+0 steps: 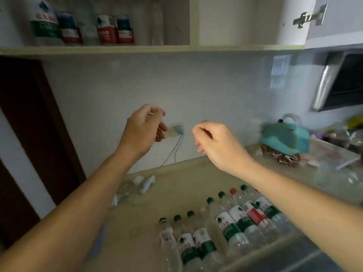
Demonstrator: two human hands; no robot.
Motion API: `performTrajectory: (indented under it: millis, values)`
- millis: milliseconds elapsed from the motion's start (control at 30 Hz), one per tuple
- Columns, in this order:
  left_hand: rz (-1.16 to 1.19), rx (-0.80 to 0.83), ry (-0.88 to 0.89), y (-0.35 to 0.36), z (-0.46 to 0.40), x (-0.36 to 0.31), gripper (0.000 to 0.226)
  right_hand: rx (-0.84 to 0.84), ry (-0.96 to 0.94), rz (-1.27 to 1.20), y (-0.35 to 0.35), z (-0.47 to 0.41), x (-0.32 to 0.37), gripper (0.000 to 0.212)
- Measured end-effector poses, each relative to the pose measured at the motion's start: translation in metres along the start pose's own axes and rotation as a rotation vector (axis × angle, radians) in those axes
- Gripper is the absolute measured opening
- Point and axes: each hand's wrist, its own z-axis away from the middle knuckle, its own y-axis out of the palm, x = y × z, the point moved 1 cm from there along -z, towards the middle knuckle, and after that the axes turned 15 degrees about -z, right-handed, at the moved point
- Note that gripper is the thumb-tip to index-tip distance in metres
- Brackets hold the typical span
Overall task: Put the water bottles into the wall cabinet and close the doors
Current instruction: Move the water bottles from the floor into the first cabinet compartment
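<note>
Several clear water bottles (231, 222) with green, red and black caps stand in a row on the beige counter (176, 185) at the lower middle. More bottles (82, 28) stand on the left shelf of the open wall cabinet (193, 47) above. The cabinet's right section shows no bottles, and its door (337, 22) hangs open at the top right. My left hand (143, 130) and my right hand (218, 144) hover in mid-air between counter and cabinet. Their fingers are loosely curled and hold nothing.
A wall socket with a grey plug and cable (177, 129) sits behind my hands. A teal bag (284, 138) and clutter lie on the counter at right, under a range hood (337, 83). Small white items (146, 184) lie near the wall. A dark door frame (29, 124) stands left.
</note>
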Motion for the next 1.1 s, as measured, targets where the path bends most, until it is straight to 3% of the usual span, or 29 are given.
performTrajectory:
  millis: [167,400,633,733,833,967,1100]
  values:
    - [0.064,0.279,-0.148,0.101,0.110,0.044,0.024,-0.004,0.266,0.005,-0.021,0.128,-0.096,0.021]
    - [0.066,0.582,-0.203,0.232,0.242,0.071,0.020,-0.079,0.541,-0.013,-0.060,0.258,-0.203,0.027]
    - [0.009,0.841,-0.312,0.364,0.351,0.112,0.014,-0.015,0.852,0.026,-0.089,0.364,-0.329,0.026]
    - [-0.104,0.859,-0.393,0.419,0.398,0.160,0.014,0.088,1.009,0.048,-0.088,0.408,-0.401,0.018]
    - [-0.190,0.914,-0.493,0.471,0.448,0.219,0.005,0.101,1.188,0.035,-0.079,0.455,-0.481,0.027]
    - [-0.296,1.022,-0.532,0.543,0.514,0.303,0.003,0.036,1.417,-0.018,-0.051,0.528,-0.589,0.025]
    - [-0.401,1.136,-0.516,0.618,0.574,0.387,0.015,-0.102,1.564,-0.066,-0.014,0.612,-0.690,0.025]
